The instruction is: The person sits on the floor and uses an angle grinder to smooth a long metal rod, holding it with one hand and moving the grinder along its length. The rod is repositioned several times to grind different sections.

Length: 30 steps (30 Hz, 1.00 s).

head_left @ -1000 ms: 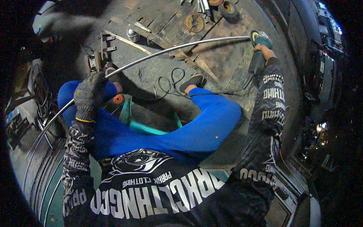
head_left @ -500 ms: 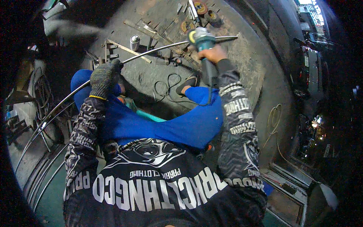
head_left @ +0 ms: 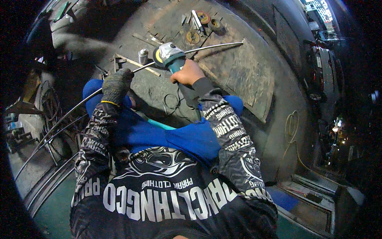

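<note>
A long thin metal rod runs across in front of me, from the left edge over my left thigh to the far right. My left hand, in a grey knit glove, is closed around it near my left knee. My bare right hand grips a green and black angle grinder with a silver head. The grinder's yellowish disc is at the rod, a short way right of my left hand; whether it touches cannot be made out.
A spray can stands beyond the rod near wooden strips. Farther off lie several grinding discs. A cable loops between my legs. More rods lie at lower left, and a coiled hose is on the right.
My right hand has brought the grinder leftward along the rod, closer to my left hand. The left hand keeps its hold on the rod. The view has shifted slightly.
</note>
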Available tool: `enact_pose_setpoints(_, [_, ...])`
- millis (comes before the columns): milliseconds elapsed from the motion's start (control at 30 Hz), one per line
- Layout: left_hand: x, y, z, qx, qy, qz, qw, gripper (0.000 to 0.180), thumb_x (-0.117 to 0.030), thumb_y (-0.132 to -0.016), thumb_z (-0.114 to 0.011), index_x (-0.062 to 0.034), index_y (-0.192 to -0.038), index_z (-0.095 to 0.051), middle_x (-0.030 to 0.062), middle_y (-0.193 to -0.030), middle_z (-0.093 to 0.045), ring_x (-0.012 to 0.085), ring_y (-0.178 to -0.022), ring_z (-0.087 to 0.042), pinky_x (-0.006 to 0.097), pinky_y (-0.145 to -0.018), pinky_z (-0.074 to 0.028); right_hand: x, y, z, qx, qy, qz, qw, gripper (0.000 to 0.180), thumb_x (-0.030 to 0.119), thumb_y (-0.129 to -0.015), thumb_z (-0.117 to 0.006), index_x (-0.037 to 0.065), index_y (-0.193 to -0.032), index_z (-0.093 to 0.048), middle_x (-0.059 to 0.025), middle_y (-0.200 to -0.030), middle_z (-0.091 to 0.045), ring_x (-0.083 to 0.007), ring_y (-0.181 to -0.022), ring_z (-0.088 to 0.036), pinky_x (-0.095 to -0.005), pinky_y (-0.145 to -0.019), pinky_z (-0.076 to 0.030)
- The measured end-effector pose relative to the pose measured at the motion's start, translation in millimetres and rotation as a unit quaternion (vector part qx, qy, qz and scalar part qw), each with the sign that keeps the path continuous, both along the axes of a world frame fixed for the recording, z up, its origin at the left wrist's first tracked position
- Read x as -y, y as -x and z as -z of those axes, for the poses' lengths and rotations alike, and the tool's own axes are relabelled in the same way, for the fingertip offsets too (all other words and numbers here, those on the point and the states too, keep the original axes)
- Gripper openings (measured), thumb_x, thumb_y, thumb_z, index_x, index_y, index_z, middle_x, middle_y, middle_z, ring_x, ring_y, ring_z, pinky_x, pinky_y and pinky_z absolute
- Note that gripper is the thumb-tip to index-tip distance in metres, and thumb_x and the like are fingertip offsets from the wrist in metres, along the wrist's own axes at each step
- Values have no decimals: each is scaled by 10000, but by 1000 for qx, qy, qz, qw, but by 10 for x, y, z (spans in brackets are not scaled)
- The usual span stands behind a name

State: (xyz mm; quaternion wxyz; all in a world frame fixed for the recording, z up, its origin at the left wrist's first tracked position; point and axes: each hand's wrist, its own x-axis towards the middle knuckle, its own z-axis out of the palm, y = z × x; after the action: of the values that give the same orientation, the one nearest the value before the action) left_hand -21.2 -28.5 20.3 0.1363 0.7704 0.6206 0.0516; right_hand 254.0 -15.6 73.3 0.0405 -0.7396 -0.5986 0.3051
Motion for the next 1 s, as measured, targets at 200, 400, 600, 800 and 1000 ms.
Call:
enact_pose_setpoints(200, [-42, 135, -28, 7, -11, 4, 1000, 198, -317, -893, -556, -152, -953, -646, 126, -817, -670, 346, -795, -661, 483, -651, -502, -162, -422, -23, 31, -6, 42, 999, 585, 327, -507, -815, -64, -922, -683, -262, -1000, -677, -359, -962, -668, -422, -851, -529])
enact_pose_setpoints(400, [116, 238, -131, 19, -27, 6, 999, 161, -280, -888, -563, -156, -957, -638, 134, -811, -665, 342, -769, -657, 472, -636, -501, -378, -1235, -125, 16, 43, 67, 997, 585, 336, -512, -813, -62, -921, -682, -221, -988, -692, -350, -954, -669, -398, -830, -531])
enact_pose_setpoints(600, [312, 282, -269, -49, 10, -21, 999, 145, -269, -860, -612, -171, -962, -639, 117, -775, -660, 331, -730, -654, 463, -595, -497, -647, -2342, -48, 117, 82, 0, 990, 508, 399, -587, -759, -3, -896, -721, -168, -959, -695, -269, -856, -662, -371, -723, -515])
enact_pose_setpoints(800, [419, 313, -411, 15, -40, -22, 999, 209, -272, -818, -655, -187, -1009, -653, 105, -780, -658, 317, -701, -647, 447, -590, -497, -1053, -3336, 27, -31, 62, 138, 988, 389, 298, -618, -754, 14, -878, -700, -112, -832, -669, -240, -673, -640, -358, -614, -498])
enact_pose_setpoints(1000, [426, 191, -506, 8, -33, -10, 999, 219, -241, -804, -651, -167, -1010, -641, 93, -798, -656, 323, -713, -648, 443, -591, -498, -1042, -3567, -35, -80, 73, 214, 971, 451, 286, -567, -785, -26, -875, -679, -147, -859, -658, -267, -703, -642, -402, -648, -514])
